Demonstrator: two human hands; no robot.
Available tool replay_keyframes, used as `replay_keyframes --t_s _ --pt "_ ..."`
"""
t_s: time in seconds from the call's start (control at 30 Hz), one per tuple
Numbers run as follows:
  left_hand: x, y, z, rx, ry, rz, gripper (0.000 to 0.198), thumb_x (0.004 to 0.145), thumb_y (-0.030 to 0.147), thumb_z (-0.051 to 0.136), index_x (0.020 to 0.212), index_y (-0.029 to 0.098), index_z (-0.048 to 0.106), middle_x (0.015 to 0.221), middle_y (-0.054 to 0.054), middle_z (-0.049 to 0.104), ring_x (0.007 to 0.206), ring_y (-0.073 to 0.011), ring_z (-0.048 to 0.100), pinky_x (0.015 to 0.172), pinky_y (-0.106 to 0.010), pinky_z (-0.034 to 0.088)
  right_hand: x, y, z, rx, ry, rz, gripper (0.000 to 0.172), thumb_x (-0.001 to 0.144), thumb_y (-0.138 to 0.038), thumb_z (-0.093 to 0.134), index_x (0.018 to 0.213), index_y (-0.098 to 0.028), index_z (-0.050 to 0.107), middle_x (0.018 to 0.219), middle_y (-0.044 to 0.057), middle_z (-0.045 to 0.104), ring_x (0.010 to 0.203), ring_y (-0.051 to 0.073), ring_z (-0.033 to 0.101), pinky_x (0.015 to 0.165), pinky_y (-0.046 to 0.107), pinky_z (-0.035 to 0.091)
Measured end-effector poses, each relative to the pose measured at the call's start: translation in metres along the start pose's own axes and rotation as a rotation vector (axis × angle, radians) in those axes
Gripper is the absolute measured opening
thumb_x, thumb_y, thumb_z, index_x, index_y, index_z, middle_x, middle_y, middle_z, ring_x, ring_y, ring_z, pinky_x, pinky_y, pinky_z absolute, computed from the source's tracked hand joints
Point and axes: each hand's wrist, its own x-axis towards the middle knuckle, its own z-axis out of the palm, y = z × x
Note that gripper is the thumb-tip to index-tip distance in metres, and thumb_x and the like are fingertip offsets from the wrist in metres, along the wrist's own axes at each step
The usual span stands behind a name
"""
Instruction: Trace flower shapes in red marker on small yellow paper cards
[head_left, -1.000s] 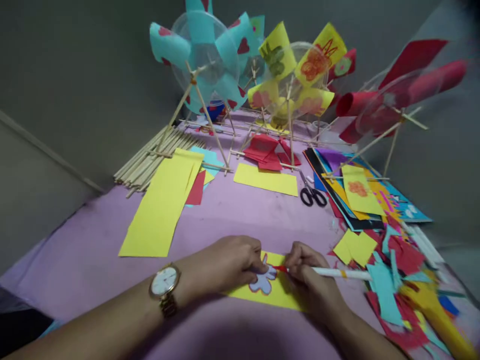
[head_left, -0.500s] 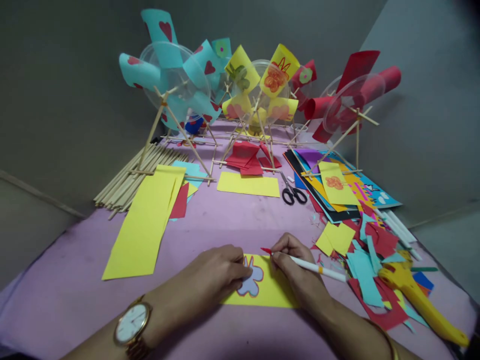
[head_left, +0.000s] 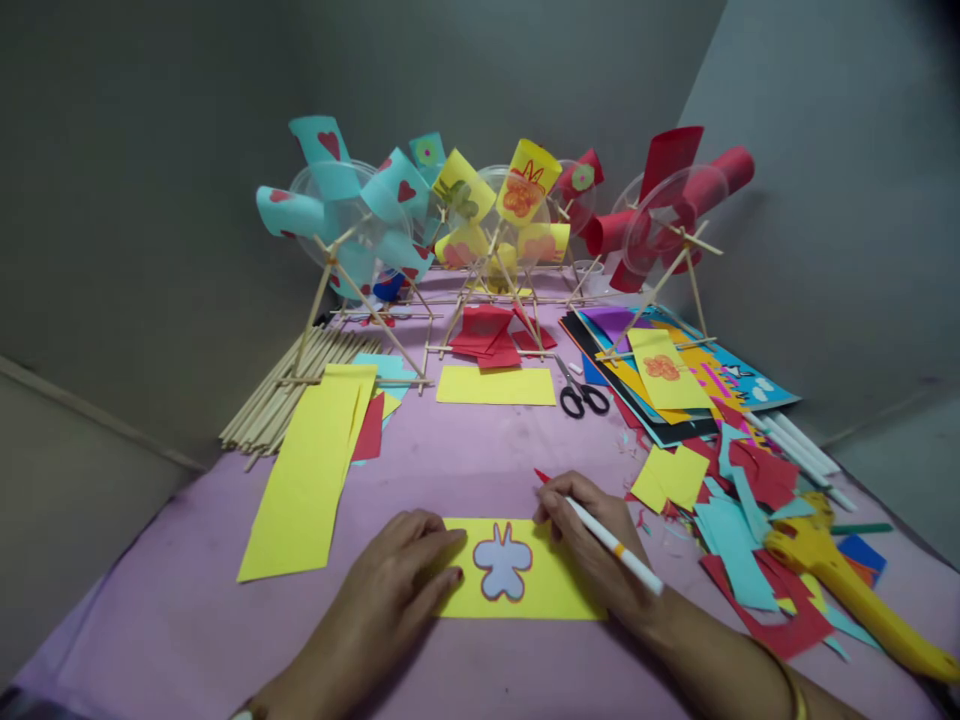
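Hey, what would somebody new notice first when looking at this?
Probably the blue pinwheel with red hearts standing at the back left, with the yellow pinwheel in the middle and the big red pinwheel on the right. Then, up front, the pale butterfly edged in red on a yellow card, between the left hand and the right hand.

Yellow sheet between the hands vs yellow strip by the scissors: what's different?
The yellow sheet carries a lavender butterfly shape outlined in red; the yellow strip shows no drawing. The left hand and right hand partly cover the sheet's ends; no hand is at the strip. Both are yellow and lie flat on the purple tabletop.
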Motion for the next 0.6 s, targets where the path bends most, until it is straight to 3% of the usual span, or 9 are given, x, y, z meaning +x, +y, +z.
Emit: replay_keyframes --t_s 0.2,0.4,0.6 --pt "0.003 0.018 0.006 -0.026 -0.025 -0.04 0.027 0.085 0.028 0.055 0.112 0.023 0.056 0.108 -0.006 0.053 0.101 -0.0224 0.051 0.088 -0.038 0.044 0.002 0.001 0.001 -0.231 -0.038 -0.164 0.002 0.08 -0.018 0.055 0.079 -0.02 0.055 0.064 -0.003 0.058 0.056 0.012 0.054 0.053 0.02 0.04" --pt "0.007 0.026 0.012 0.055 0.046 -0.05 0.034 0.08 0.035 0.06 0.111 0.022 0.055 0.113 -0.009 0.052 0.103 -0.0272 0.049 0.089 -0.045 0.042 0.008 0.004 0.0 -0.356 -0.034 -0.269 0.012 0.08 -0.01 0.046 0.082 -0.02 0.053 0.067 -0.002 0.06 0.059 0.013 0.057 0.058 0.021 0.043" --pt "0.018 0.043 0.014 0.101 -0.019 -0.13 0.031 0.072 0.025 0.064 0.102 0.018 0.056 0.106 -0.01 0.054 0.097 -0.0279 0.05 0.084 -0.045 0.041 0.009 -0.002 -0.003 -0.39 -0.073 -0.274 0.015 0.076 -0.008 0.047 0.079 -0.02 0.054 0.065 -0.002 0.059 0.057 0.015 0.056 0.056 0.023 0.042"
